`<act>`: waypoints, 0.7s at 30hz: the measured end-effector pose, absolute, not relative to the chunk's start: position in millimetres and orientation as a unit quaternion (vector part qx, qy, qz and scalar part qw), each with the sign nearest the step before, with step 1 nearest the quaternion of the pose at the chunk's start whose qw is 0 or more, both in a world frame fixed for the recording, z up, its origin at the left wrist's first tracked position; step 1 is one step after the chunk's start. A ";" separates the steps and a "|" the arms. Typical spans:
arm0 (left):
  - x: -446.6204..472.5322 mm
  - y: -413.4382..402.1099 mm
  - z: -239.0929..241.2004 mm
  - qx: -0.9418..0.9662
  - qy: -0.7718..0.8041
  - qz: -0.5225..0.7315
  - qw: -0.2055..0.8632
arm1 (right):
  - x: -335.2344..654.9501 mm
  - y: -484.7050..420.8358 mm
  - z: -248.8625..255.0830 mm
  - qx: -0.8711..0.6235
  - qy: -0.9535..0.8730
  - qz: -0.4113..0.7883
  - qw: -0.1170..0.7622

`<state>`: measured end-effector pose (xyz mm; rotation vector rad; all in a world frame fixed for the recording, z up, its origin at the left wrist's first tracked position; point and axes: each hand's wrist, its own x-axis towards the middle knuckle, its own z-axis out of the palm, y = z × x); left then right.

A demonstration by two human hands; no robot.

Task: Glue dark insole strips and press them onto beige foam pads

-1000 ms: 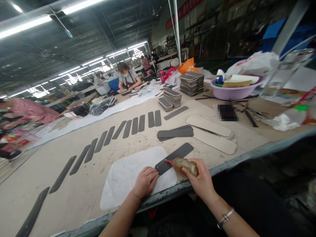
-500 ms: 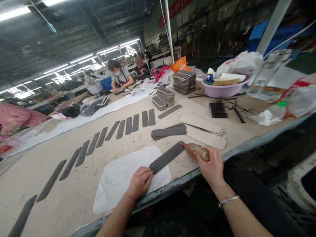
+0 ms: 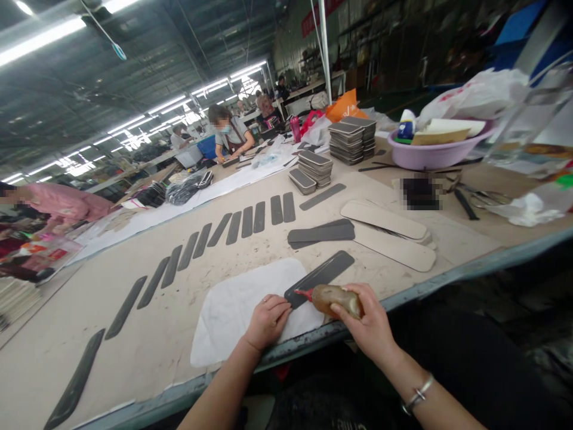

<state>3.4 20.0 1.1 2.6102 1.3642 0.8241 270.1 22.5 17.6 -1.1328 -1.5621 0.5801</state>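
Observation:
My right hand (image 3: pixel 373 325) is wrapped round a squeezable glue bottle (image 3: pixel 333 300), brownish and translucent, with a red nozzle. The nozzle tip is over the near left end of a dark grey rounded strip (image 3: pixel 324 270). At that same end, the curled fingers of my left hand (image 3: pixel 268 319) hold the strip down. Under the strip's near part lies a white sheet (image 3: pixel 242 304). A glossy line runs along the strip's far edge. Just beyond it rest overlapping dark strips (image 3: pixel 320 234) and several beige rounded pieces (image 3: pixel 394 251).
A row of dark strips (image 3: pixel 161 280) crosses the table (image 3: pixel 156 352). Stacks of strips (image 3: pixel 313 170) stand farther back. On the right are a purple basin (image 3: pixel 430 156), scissors (image 3: pixel 487 197) and plastic bags (image 3: pixel 532 200). Co-workers (image 3: pixel 230 134) sit across the table and at the left.
My right hand has brought the bottle's nozzle from the strip's far right end to its near left end. My left hand stays at the strip's near end. The view has shifted left.

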 end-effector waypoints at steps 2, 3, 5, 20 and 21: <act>3.5 20.2 1.3 0.854 0.446 0.266 0.046 | 261.8 19.9 15.7 -0.463 -0.664 0.258 0.528; 3.5 20.2 1.5 0.854 0.446 0.265 0.047 | 259.0 19.4 14.8 -0.462 -0.665 0.263 0.525; 3.7 20.4 2.4 0.853 0.446 0.265 0.048 | 256.0 19.4 13.1 -0.462 -0.664 0.273 0.521; 5.2 21.2 5.3 0.854 0.439 0.277 0.037 | 288.9 13.7 21.9 -0.508 -0.662 0.222 0.505; 5.1 21.2 5.2 0.854 0.438 0.279 0.038 | 293.8 15.1 21.9 -0.517 -0.658 0.212 0.505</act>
